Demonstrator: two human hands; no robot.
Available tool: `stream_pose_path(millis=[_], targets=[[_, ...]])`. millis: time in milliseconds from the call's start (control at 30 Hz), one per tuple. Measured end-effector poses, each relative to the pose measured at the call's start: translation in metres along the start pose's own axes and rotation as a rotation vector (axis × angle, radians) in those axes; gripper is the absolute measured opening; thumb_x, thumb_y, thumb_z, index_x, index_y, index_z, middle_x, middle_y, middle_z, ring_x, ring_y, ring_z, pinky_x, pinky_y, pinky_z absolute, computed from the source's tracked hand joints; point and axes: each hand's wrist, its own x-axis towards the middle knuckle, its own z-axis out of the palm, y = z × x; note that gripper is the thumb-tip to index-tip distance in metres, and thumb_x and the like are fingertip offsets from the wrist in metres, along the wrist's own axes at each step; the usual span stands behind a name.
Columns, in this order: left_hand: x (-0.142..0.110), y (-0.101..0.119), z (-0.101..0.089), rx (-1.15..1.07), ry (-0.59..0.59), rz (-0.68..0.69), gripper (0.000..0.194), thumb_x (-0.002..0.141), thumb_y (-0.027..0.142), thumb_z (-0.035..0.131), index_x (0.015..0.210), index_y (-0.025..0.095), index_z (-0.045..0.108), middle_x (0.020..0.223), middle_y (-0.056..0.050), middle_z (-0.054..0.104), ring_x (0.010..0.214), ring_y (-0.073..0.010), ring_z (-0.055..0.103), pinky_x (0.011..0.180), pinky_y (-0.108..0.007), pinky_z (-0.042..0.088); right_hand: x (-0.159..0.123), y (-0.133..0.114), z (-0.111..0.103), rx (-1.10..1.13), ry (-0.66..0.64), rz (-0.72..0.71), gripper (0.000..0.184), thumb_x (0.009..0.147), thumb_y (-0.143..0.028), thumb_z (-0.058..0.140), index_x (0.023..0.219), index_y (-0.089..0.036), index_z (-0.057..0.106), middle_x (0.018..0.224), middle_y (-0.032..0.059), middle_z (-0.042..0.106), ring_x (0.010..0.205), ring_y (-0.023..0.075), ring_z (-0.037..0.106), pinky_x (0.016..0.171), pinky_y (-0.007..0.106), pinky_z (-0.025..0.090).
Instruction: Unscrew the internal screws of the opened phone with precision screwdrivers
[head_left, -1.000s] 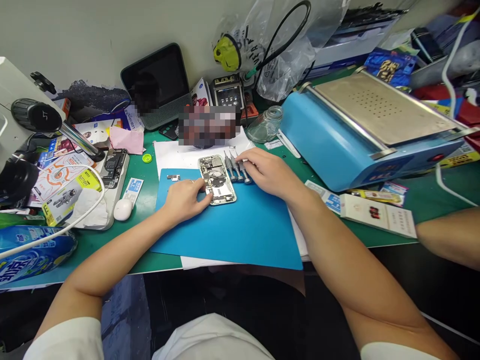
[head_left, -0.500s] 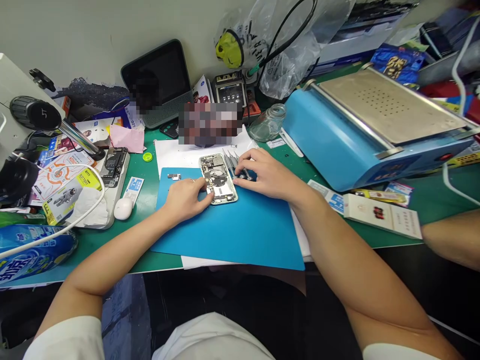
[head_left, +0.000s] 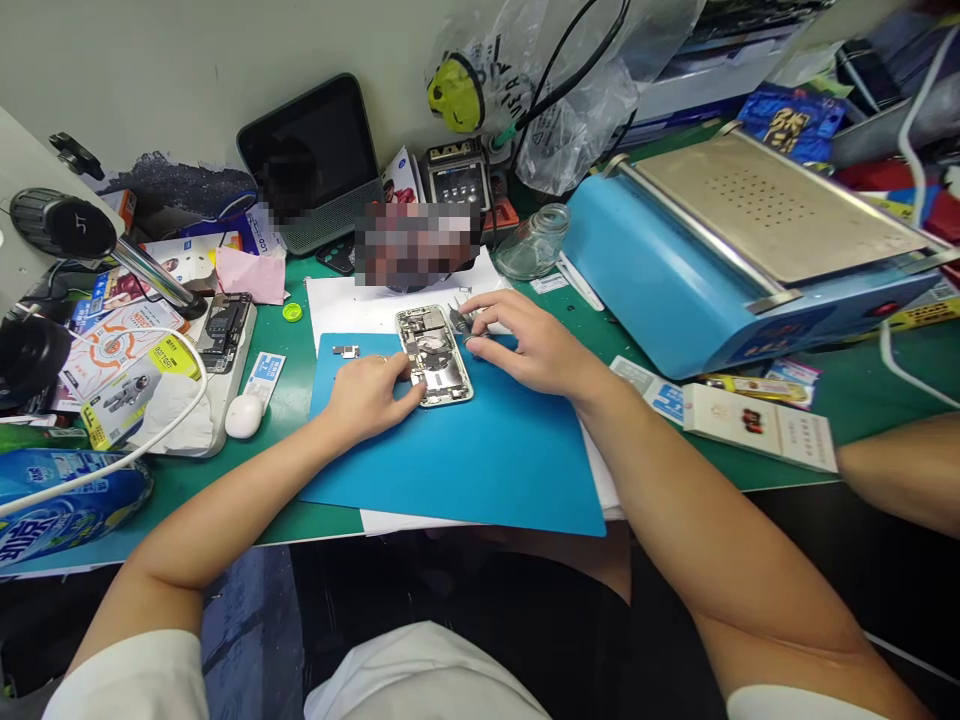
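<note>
Head cam view, looking fwd & down: cluttered green desk (head_left: 289, 412) w/ a blue mat (head_left: 457, 465) laid over white paper (head_left: 337, 303). Opened phone (head_left: 444, 350), innards bare, lies btwn the hands nr the mat's far edge. L hand (head_left: 369, 393) has thumb & forefinger against the phone's L edge; can't tell if it's gripping or just resting. R hand (head_left: 519, 345) is bent over a few small screwdrivers (head_left: 457, 320) just R of the phone, fingers partly curled; can't tell if any tool is grasped, b/c the hand covers most of them. A tiny metal part (head_left: 346, 352) sits loose on the mat, L of the phone.

Risks, my guess: a screwdriver tip could slip & scratch the exposed innards, being so close; the L hand, if shifted back carelessly, could sweep the loose part away; uneven finger pressure could skid the phone.
</note>
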Motion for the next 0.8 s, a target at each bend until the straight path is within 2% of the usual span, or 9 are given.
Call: stream_pose_path(millis=[100,233,333,467,567,667,733,800], targets=[[0.000,0.000,0.001,0.001,-0.002,-0.001,0.027,0.097,0.048,0.055,0.098,0.023,0.064,0.085,-0.004,0.072,0.082,-0.0228,0.067,0.065,-0.032,0.038,-0.001,-0.003,0.002,0.159,0.122,0.060,0.019,0.097,-0.046,0.057,0.093,-0.027,0.056,0.135,0.0101,0.068,0.130,0.0318,0.061,0.110,0.055,0.047],[0.000,-0.002,0.002,-0.001,0.004,-0.004,0.027,0.097,0.048,0.054,0.099,0.023,0.064,0.086,-0.004,0.073,0.083,-0.0230,0.068,0.066,-0.032,0.040,0.002,-0.001,0.005,0.425,0.357,0.126,0.031,0.097,-0.058,0.055,0.096,-0.028,0.050,0.131,0.0089,0.073,0.134,0.0304,0.061,0.111,0.057,0.048],[0.000,-0.003,0.003,-0.003,0.011,-0.006,0.027,0.096,0.048,0.054,0.098,0.023,0.065,0.085,-0.004,0.072,0.082,-0.0232,0.068,0.066,-0.031,0.040,0.005,0.007,0.005,0.469,0.524,0.146,0.030,0.100,-0.059,0.047,0.097,-0.029,0.044,0.126,0.0070,0.074,0.128,0.0269,0.066,0.102,0.053,0.055],[0.000,-0.003,0.003,-0.004,0.014,-0.007,0.026,0.096,0.047,0.054,0.098,0.023,0.065,0.083,-0.004,0.072,0.082,-0.0236,0.068,0.066,-0.031,0.040,0.009,0.018,0.003,0.497,0.708,0.217,0.029,0.098,-0.056,0.051,0.093,-0.029,0.044,0.096,0.0050,0.075,0.104,0.0262,0.074,0.083,0.046,0.060],[0.000,-0.002,0.002,-0.004,0.010,-0.007,0.026,0.096,0.047,0.054,0.098,0.023,0.065,0.086,-0.004,0.073,0.083,-0.0236,0.068,0.067,-0.031,0.041,0.010,0.023,0.005,0.527,0.739,0.263,0.029,0.096,-0.054,0.056,0.088,-0.027,0.047,0.079,0.0024,0.070,0.086,0.0246,0.074,0.073,0.041,0.060],[0.000,-0.001,0.001,-0.006,0.007,-0.008,0.027,0.096,0.047,0.054,0.098,0.023,0.065,0.086,-0.004,0.073,0.084,-0.0236,0.068,0.066,-0.031,0.041,0.011,0.026,0.011,0.521,0.730,0.296,0.031,0.094,-0.054,0.059,0.084,-0.027,0.048,0.069,-0.0015,0.062,0.074,0.0215,0.071,0.071,0.038,0.058],[0.000,-0.001,0.001,-0.006,0.008,-0.005,0.026,0.096,0.047,0.055,0.098,0.023,0.065,0.087,-0.004,0.073,0.084,-0.0236,0.068,0.066,-0.031,0.040,0.011,0.027,0.016,0.479,0.678,0.311,0.031,0.096,-0.055,0.057,0.084,-0.027,0.048,0.067,-0.0034,0.057,0.069,0.0193,0.069,0.072,0.037,0.058],[0.000,-0.001,0.001,-0.007,0.008,-0.003,0.026,0.096,0.047,0.055,0.098,0.023,0.065,0.087,-0.004,0.073,0.083,-0.0233,0.068,0.065,-0.031,0.040,0.010,0.027,0.019,0.402,0.572,0.317,0.031,0.098,-0.056,0.053,0.086,-0.028,0.049,0.068,-0.0037,0.056,0.064,0.0179,0.066,0.069,0.036,0.057]])
